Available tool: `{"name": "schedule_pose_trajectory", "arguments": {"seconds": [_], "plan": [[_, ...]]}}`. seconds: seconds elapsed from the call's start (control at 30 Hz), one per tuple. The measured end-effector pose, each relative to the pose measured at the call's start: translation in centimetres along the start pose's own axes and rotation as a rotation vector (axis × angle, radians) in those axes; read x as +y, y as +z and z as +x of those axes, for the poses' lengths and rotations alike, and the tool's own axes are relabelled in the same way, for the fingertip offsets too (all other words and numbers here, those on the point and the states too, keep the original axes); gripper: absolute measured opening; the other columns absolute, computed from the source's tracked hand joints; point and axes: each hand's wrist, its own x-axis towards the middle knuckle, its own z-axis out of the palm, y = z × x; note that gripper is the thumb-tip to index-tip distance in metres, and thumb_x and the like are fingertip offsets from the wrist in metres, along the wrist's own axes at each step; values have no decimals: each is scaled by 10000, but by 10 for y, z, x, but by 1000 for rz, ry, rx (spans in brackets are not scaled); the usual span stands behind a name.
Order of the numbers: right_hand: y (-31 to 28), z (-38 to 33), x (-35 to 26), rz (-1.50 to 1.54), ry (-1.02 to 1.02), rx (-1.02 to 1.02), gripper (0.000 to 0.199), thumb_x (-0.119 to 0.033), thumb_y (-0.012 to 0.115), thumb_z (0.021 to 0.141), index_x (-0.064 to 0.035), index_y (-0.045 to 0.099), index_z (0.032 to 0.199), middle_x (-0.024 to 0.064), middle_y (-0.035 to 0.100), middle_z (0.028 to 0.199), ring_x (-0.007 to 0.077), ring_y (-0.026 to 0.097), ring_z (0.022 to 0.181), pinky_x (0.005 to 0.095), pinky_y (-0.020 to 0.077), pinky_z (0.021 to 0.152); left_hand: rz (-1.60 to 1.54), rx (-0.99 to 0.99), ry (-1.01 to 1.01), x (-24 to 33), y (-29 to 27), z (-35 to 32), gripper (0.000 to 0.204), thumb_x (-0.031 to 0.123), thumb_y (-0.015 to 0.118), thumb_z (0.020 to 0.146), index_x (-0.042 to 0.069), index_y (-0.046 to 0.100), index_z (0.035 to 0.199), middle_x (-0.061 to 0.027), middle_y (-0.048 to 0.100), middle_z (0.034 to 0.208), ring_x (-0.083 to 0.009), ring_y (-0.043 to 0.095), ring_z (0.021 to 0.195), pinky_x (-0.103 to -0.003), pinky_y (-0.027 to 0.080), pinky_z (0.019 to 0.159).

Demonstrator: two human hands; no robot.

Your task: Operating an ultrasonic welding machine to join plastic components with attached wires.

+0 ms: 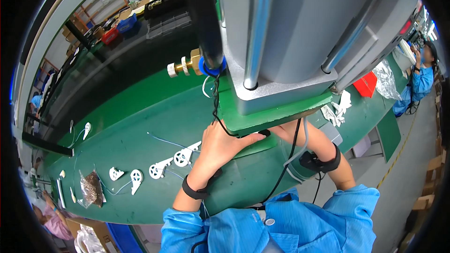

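The green table carried a clear bag of brown pieces; right of that bag lay white wheeled parts and, much farther, a red bin.

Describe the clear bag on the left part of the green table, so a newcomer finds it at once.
From the big grey machine, go left along the green table, past the white wheeled parts, near its front edge. There lies the clear bag; unlike its white neighbours, it holds small brownish pieces.

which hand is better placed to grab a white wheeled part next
Left, probably: the left hand is nearer the white wheeled parts; the right hand sits farther right, partly hidden by the machine.
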Motion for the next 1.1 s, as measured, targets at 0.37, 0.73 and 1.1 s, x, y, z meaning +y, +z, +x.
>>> {"name": "schedule_pose_trajectory", "arguments": {"seconds": [0.37, 0.73, 1.1], "plan": [[-6, -140, 80, -642, 364, 649, 654, -299, 412, 841, 32, 171, 1352, 221, 167, 1407, 331, 138, 1320, 416, 116, 1060, -45, -34, -10, 0, 1, -3, 418, 328, 746, 636, 30, 614, 898, -135, 622, 875, -301, 598, 794, -365, 468, 675], [-9, -133, 79, -606, 425, 381, 612, -153, 534, 804, -36, 271, 1344, 169, 259, 1391, 324, 251, 1276, 389, 211, 1027, 561, 9, -281, -23, -75, -65, 373, 283, 621, 768, 6, 515, 994, -141, 515, 875, -294, 509, 850, -381, 427, 699], [-33, -66, -31, -377, 312, -65, 442, -161, 588, 776, 27, 461, 1155, 212, 565, 886, 379, 536, 824, 412, 431, 709, 661, 12, -259, -100, -63, -92, 306, 112, 628, 734, 51, 447, 973, -147, 484, 896, -363, 542, 769, -421, 453, 647]]}}
